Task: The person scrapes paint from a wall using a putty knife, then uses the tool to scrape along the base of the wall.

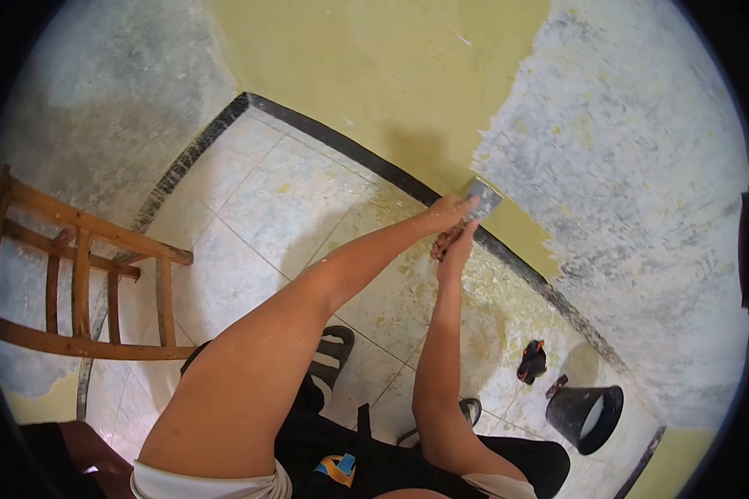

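A scraper with a wide grey metal blade point(484, 200) lies against the lower edge of the yellow-green painted wall point(374, 66), just above the black skirting. My left hand point(449, 214) is closed around the scraper near the blade. Close below it, my right hand point(453, 244) has its fingers curled at the handle, which the hands mostly hide. To the right of the blade, the wall shows a bare, mottled white-grey surface point(632, 166) with a ragged paint edge.
A wooden ladder-like frame point(83, 283) stands at the left. Paint flakes lie on the tiled floor point(266, 191). At the lower right are a black bucket point(567, 416) and a small black-and-orange object point(532, 363). Sandalled feet show below my arms.
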`<action>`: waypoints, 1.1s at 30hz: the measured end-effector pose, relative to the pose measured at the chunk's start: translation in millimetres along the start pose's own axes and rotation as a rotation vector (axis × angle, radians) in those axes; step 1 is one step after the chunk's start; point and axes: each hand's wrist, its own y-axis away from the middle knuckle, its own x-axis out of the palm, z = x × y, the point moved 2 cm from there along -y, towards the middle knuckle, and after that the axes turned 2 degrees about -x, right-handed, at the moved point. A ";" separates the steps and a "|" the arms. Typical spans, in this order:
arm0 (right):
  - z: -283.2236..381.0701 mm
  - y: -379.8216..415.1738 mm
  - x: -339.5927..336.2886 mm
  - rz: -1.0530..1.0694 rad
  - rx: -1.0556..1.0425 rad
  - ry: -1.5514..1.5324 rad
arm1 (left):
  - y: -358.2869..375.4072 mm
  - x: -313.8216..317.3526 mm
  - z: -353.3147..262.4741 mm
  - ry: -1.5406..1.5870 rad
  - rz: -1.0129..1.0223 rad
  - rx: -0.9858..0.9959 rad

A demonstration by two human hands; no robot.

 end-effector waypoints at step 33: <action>97.6 -20.3 37.0 -0.069 -0.541 0.817 | -0.2 10.2 -76.1 0.884 -0.311 0.001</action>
